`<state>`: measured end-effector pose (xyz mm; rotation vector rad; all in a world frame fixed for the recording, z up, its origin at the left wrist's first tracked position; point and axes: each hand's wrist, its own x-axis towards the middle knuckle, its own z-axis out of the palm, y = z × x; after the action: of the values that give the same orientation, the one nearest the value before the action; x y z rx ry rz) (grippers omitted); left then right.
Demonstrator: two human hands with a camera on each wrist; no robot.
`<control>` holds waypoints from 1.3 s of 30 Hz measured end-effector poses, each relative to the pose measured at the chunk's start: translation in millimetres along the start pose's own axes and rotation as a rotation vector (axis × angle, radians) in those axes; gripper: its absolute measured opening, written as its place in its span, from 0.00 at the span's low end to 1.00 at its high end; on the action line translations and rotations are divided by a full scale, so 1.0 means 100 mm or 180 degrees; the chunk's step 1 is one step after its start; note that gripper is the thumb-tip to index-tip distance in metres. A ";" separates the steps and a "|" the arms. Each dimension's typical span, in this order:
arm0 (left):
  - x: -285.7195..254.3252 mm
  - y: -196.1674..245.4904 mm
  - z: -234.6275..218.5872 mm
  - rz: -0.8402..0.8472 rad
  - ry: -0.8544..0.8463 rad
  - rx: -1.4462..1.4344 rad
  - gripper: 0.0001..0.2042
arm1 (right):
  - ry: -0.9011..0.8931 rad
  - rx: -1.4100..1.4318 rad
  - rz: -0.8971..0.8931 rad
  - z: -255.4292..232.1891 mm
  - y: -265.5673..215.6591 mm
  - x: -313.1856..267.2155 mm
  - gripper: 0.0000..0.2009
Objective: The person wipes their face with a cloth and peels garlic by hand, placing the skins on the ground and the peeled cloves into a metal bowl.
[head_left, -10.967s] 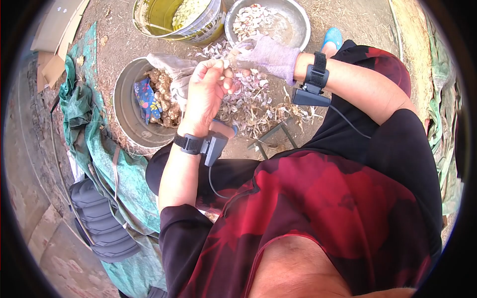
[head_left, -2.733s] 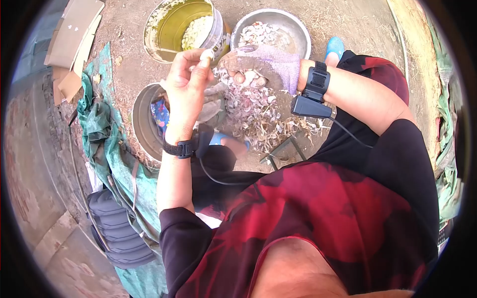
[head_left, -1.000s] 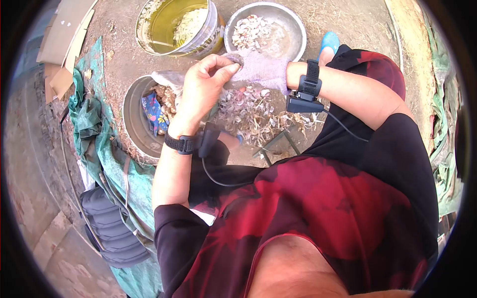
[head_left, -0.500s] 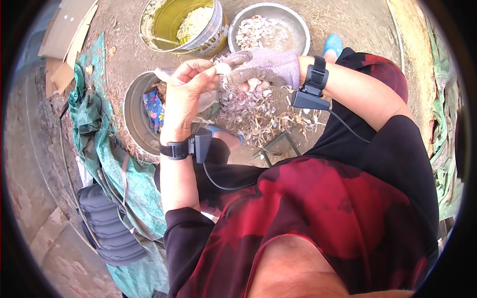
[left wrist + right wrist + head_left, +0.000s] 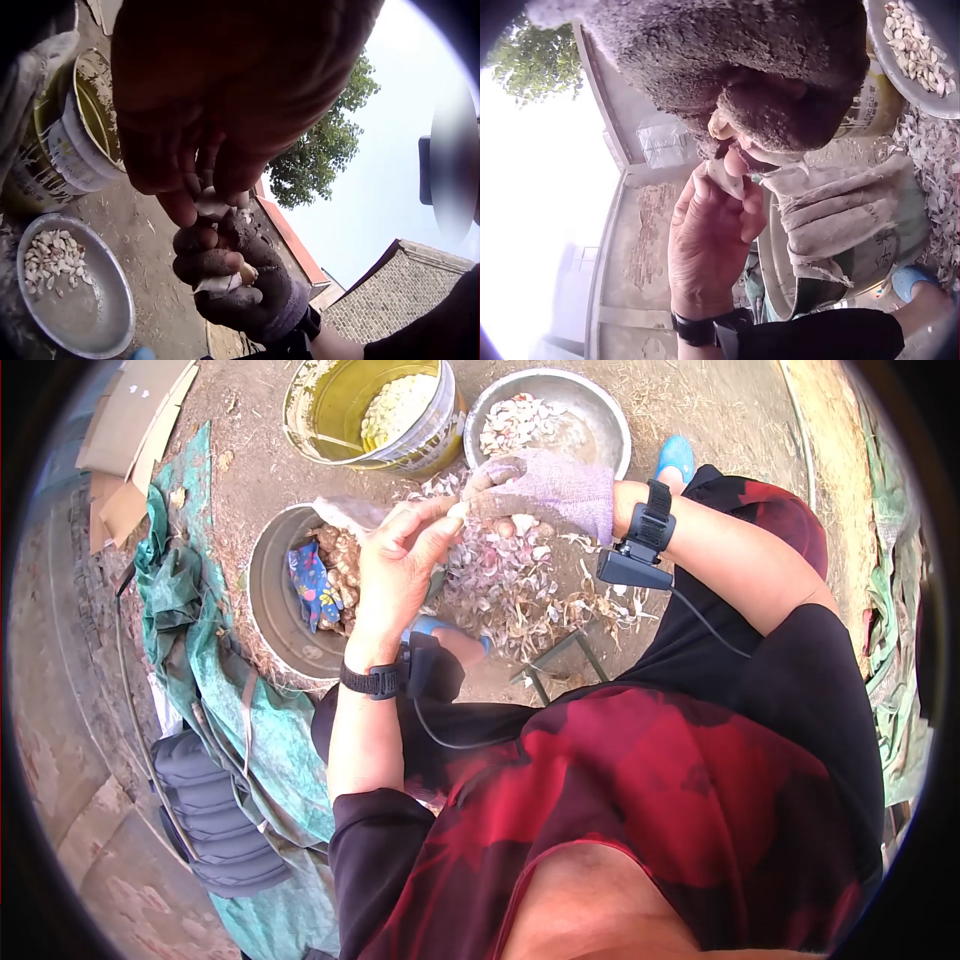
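Note:
My bare left hand [image 5: 400, 565] pinches a pale garlic clove [image 5: 726, 178] between thumb and fingers. Fingertips of my right hand [image 5: 550, 490], in a soiled lilac work glove, meet it at the same clove. Bare fingertips poke out of the worn glove. Curled gloved fingers keep more garlic [image 5: 221, 283] with papery skin in the palm, as the left wrist view shows. Beneath both hands, garlic skins [image 5: 500, 575] lie heaped on the ground, with a few cloves in the glove seen above them.
A yellow-lined bucket [image 5: 440, 440] holds pale cloves. Beside it, a metal basin [image 5: 612, 455] contains unpeeled-looking cloves. At left stands a pail [image 5: 265, 600] with brown lumpy contents, a blue floral cloth [image 5: 315, 585] and a grey cloth over its rim. Green sheeting [image 5: 220, 670] lies farther left.
The left hand held a white clove up near the bucket 2.7 seconds ago, then returned to the glove. Over the last half second it has moved right, closer to the gloved fingers.

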<state>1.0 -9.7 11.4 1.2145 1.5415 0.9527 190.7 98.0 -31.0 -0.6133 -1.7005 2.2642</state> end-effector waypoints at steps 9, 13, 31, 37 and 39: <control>-0.04 -0.14 0.15 -0.0193 0.0091 -0.0298 0.07 | -0.0008 0.1410 0.1096 0.00 0.11 -0.05 0.15; -0.03 -0.17 0.13 0.0433 0.0179 0.0450 0.09 | 0.0017 0.1133 0.1052 -0.01 0.06 -0.05 0.17; -0.05 -0.13 0.20 0.1542 0.0441 0.2094 0.13 | 0.0535 0.0857 0.0820 0.09 0.06 -0.06 0.10; -0.04 -0.17 0.26 0.1763 0.0557 0.2471 0.13 | 0.0548 0.0676 0.0592 0.12 0.10 -0.04 0.09; -0.06 -0.12 0.30 0.1689 0.0537 0.2389 0.14 | 0.0592 0.1017 0.0742 0.12 0.10 -0.05 0.09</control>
<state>26.9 -17.2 -6.6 2.1990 1.8236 0.8279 189.9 82.5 -36.7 -0.9508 -1.2015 2.4721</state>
